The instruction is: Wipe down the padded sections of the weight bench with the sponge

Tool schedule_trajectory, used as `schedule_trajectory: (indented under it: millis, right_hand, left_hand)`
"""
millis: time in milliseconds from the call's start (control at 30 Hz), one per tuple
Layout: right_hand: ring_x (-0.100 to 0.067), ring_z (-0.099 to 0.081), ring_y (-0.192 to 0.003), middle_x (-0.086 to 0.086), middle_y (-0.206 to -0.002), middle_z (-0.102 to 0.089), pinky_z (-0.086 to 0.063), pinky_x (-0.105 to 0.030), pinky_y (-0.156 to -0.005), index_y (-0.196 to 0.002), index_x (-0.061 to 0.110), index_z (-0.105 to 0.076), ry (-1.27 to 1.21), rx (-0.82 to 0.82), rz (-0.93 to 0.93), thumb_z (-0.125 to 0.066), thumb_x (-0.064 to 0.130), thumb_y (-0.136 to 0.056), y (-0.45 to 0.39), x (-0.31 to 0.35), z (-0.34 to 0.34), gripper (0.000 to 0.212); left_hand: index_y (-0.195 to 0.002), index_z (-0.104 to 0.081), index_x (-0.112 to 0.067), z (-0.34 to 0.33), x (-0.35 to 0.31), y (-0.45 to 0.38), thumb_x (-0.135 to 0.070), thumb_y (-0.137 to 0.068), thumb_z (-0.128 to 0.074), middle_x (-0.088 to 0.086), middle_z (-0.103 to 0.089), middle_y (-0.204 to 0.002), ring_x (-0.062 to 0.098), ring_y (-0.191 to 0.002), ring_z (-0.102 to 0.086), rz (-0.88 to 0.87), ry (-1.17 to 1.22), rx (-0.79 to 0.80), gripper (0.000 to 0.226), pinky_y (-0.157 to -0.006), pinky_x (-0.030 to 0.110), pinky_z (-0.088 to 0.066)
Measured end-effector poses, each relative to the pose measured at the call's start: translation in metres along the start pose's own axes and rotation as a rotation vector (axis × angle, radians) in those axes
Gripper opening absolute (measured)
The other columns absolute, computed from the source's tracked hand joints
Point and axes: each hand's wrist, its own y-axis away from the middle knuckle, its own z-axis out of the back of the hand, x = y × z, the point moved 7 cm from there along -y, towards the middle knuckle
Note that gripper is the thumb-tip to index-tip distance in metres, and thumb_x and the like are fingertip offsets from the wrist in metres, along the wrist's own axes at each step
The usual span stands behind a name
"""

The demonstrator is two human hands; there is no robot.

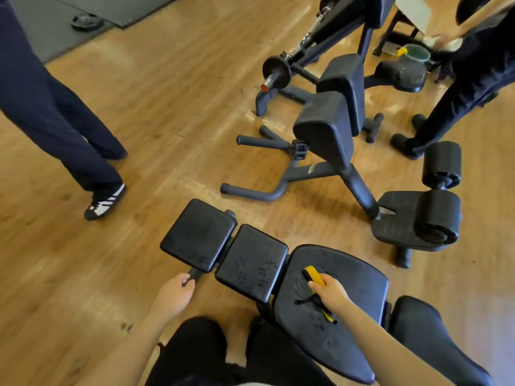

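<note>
While the person crouches beside the weight bench (278, 274), their right hand (333, 293) grips the yellow sponge (315, 275) and holds it down on the wide pad (342, 302), near that pad's left edge. A dark cord with a yellow tip (320, 309) trails from under the hand across the same pad. The left hand (175, 295) is curled round a short black handle (195, 274) sticking out below the end pad (199, 235), apparently steadying the frame.

Smeary marks show on the wide pad around the sponge and on the middle pad (252, 263), which suggests both have had at least one pass; whether they are finished, I can't say. The end pad shows faint streaks too, though less clearly. The long pad (434, 338) at the far right looks dull and unmarked, so my guess is it hasn't been wiped. I'd put the job at somewhere near halfway.
</note>
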Motion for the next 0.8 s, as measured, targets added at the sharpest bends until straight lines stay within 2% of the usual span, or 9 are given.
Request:
schedule_trajectory:
  millis: [67,133,167,267,333,467,567,700,800]
  right_hand:
    - [-0.014,-0.044,-0.064,0.001,-0.070,-0.049,-0.031,-0.024,-0.053,-0.117,0.010,-0.051,0.015,-0.007,-0.021,-0.049,0.023,-0.093,-0.002,0.010,-0.006,0.028]
    - [-0.012,-0.045,-0.064,0.001,-0.072,-0.050,-0.032,-0.024,-0.054,-0.117,0.009,-0.051,0.007,-0.032,-0.038,-0.049,0.023,-0.093,-0.002,0.021,-0.016,0.028]
    - [-0.012,-0.047,-0.067,0.000,-0.075,-0.052,-0.033,-0.024,-0.055,-0.117,0.009,-0.051,-0.007,-0.047,-0.053,-0.049,0.023,-0.093,-0.001,0.026,-0.023,0.028]
    - [-0.018,-0.049,-0.072,-0.005,-0.080,-0.055,-0.035,-0.029,-0.061,-0.107,0.007,-0.054,-0.108,-0.131,-0.131,-0.051,0.022,-0.092,0.010,0.040,-0.047,0.021]
    - [-0.019,-0.047,-0.068,-0.004,-0.074,-0.052,-0.034,-0.031,-0.061,-0.098,0.010,-0.053,-0.178,-0.185,-0.155,-0.051,0.021,-0.092,0.020,0.053,-0.062,0.013]
    - [-0.023,-0.050,-0.076,-0.006,-0.079,-0.056,-0.035,-0.032,-0.063,-0.094,0.013,-0.052,-0.315,-0.247,-0.167,-0.050,0.018,-0.092,0.035,0.082,-0.088,0.005]
    - [-0.024,-0.051,-0.077,-0.011,-0.085,-0.059,-0.036,-0.032,-0.065,-0.091,0.014,-0.055,-0.435,-0.282,-0.181,-0.051,0.018,-0.092,0.038,0.091,-0.103,0.006]
    - [-0.024,-0.051,-0.072,-0.011,-0.080,-0.057,-0.035,-0.032,-0.062,-0.092,0.009,-0.057,-0.545,-0.292,-0.262,-0.051,0.022,-0.092,0.033,0.082,-0.117,0.014]
    - [-0.021,-0.048,-0.067,-0.010,-0.076,-0.055,-0.033,-0.031,-0.057,-0.094,0.010,-0.057,-0.567,-0.299,-0.288,-0.050,0.023,-0.092,0.035,0.081,-0.125,0.015]
  left_hand:
    - [-0.130,-0.047,-0.008,0.007,0.006,-0.012,-0.025,-0.097,-0.039,0.010,-0.053,-0.131,0.026,-0.121,-0.049,0.016,-0.005,0.010,0.038,-0.097,0.033,-0.035]
    - [-0.115,-0.054,0.000,0.020,0.005,-0.027,-0.023,-0.097,-0.037,0.017,-0.060,-0.111,0.030,-0.102,-0.056,-0.006,0.004,0.031,0.034,-0.094,0.039,-0.039]
    - [-0.118,-0.053,0.003,0.029,0.004,-0.034,-0.024,-0.098,-0.037,0.019,-0.059,-0.115,0.031,-0.105,-0.055,-0.020,0.009,0.051,0.037,-0.095,0.039,-0.039]
    - [-0.133,-0.045,-0.006,0.069,0.002,-0.053,-0.025,-0.099,-0.038,0.011,-0.048,-0.136,0.026,-0.124,-0.046,-0.078,-0.034,0.122,0.040,-0.099,0.032,-0.035]
    - [-0.133,-0.044,-0.009,0.104,0.000,-0.068,-0.026,-0.098,-0.038,0.008,-0.048,-0.137,0.024,-0.124,-0.046,-0.141,-0.090,0.138,0.039,-0.099,0.030,-0.036]
    - [-0.134,-0.044,-0.011,0.158,-0.001,-0.093,-0.030,-0.098,-0.040,0.007,-0.049,-0.137,0.023,-0.124,-0.047,-0.203,-0.260,0.150,0.042,-0.096,0.030,-0.038]
    - [-0.135,-0.043,-0.010,0.175,0.001,-0.101,-0.030,-0.098,-0.039,0.007,-0.047,-0.139,0.024,-0.125,-0.046,-0.213,-0.280,0.142,0.042,-0.096,0.030,-0.037]
    - [-0.134,-0.044,-0.009,0.190,0.008,-0.109,-0.028,-0.097,-0.040,0.009,-0.048,-0.139,0.025,-0.124,-0.047,-0.173,-0.309,0.098,0.041,-0.098,0.031,-0.037]
    - [-0.137,-0.040,-0.010,0.198,0.002,-0.112,-0.028,-0.098,-0.040,0.007,-0.046,-0.141,0.024,-0.125,-0.047,-0.226,-0.343,0.110,0.043,-0.098,0.032,-0.038]
